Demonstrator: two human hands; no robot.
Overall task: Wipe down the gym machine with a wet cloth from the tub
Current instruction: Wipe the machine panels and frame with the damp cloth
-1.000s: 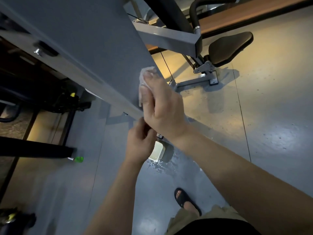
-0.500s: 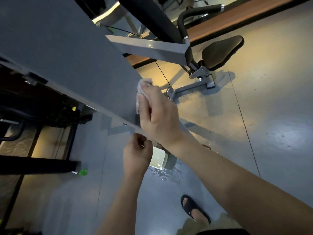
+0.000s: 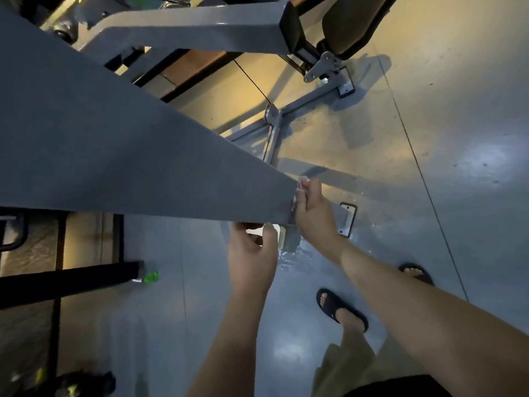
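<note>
Fingers of right hand [image 3: 315, 216] pinch cloth [image 3: 301, 185] on the panel [image 3: 143, 167] end edge; left hand [image 3: 252, 253] grips its lower edge.

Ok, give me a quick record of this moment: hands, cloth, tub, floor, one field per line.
right hand: holds the white cloth against the end edge of the grey panel
left hand: fingers curled on the panel's lower edge
tub: on the floor below the hands, mostly hidden
floor: grey, with a puddle beside the tub
feet: in black sandals
</note>
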